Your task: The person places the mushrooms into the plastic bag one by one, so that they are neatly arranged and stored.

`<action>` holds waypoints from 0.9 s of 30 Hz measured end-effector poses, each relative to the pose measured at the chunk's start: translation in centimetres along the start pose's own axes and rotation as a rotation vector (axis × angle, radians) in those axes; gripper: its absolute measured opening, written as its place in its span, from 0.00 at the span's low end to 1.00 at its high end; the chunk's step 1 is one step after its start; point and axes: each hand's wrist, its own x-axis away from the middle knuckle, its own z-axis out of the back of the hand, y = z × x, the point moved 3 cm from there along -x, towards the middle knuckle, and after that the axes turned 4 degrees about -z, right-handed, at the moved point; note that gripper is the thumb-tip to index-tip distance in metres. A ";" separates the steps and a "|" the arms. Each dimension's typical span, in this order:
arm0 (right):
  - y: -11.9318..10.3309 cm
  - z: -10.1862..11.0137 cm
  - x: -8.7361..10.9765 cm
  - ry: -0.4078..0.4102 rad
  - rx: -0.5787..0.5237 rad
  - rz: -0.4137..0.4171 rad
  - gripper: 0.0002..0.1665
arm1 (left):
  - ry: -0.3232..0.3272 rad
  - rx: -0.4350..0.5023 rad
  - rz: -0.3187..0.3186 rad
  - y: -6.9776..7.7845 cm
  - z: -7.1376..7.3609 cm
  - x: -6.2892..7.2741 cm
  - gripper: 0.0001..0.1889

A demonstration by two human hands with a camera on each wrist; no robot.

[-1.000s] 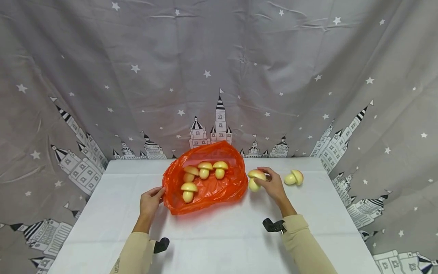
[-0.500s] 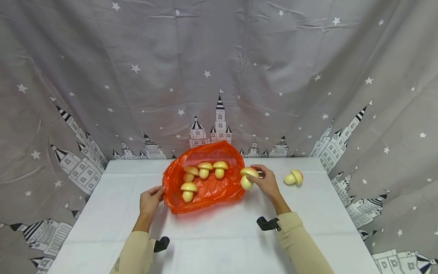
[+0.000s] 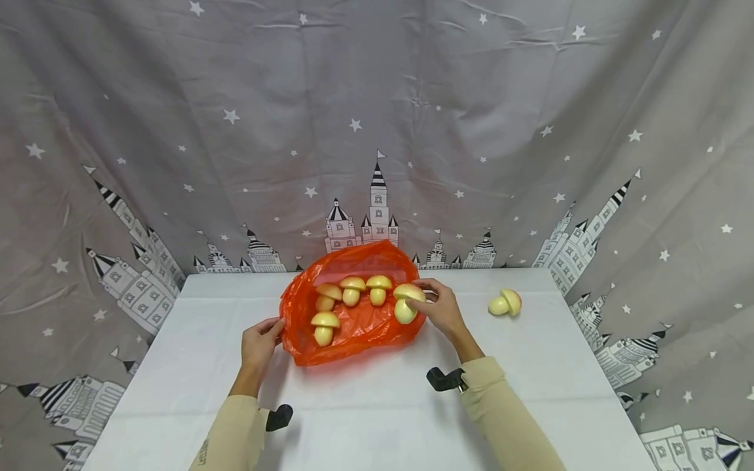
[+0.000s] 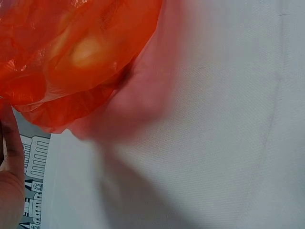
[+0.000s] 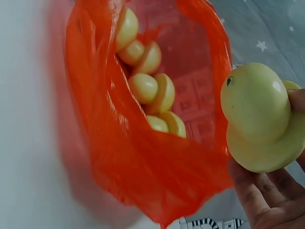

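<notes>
A translucent red plastic bag [image 3: 353, 350] lies with its mouth spread wide, facing me. Inside it sit several yellow mushrooms [image 3: 324, 330], smooth and toy-like, with domed caps. My left hand [image 3: 257, 347] pinches the bag's left rim; in the left wrist view only part of that hand [image 4: 12, 181] shows at the edge. My right hand [image 3: 444, 313] grips another mushroom [image 3: 406, 296] by its cap, over the right side of the bag's mouth. In the right wrist view its rounded stem [image 5: 257, 100] points toward the bag, and fingers support the cap from below.
One more mushroom [image 3: 505, 303] lies on its side on the white table [image 3: 377, 425], to the right of my right hand. Behind the table hangs a grey curtain [image 3: 377, 98] printed with stars and castles. Both wrists carry small black cameras [image 3: 279, 417].
My right hand has carried its mushroom leftward from beside the bag to over the right part of its mouth. The left hand has stayed at the left rim.
</notes>
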 end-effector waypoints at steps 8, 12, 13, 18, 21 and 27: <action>-1.1 -1.6 0.0 -0.032 -0.006 0.012 0.27 | 0.010 0.044 -0.032 0.1 -0.1 -0.2 0.21; -1.8 -2.3 0.4 -0.052 0.025 0.028 0.27 | 0.010 0.030 -0.035 0.0 -0.1 -0.2 0.21; -1.7 -2.5 0.3 -0.051 0.030 0.035 0.27 | 0.010 0.024 -0.032 0.0 0.0 -0.2 0.21; -0.2 -3.9 -1.0 -0.042 0.025 0.071 0.26 | 0.013 0.007 -0.025 -0.3 0.2 -0.1 0.21; -0.2 -4.6 -1.2 -0.047 0.033 0.079 0.25 | 0.012 0.014 -0.033 -0.3 0.2 -0.1 0.21; -0.2 -5.9 -1.4 -0.046 0.083 0.076 0.26 | 0.017 0.028 -0.027 -0.2 0.3 -0.2 0.21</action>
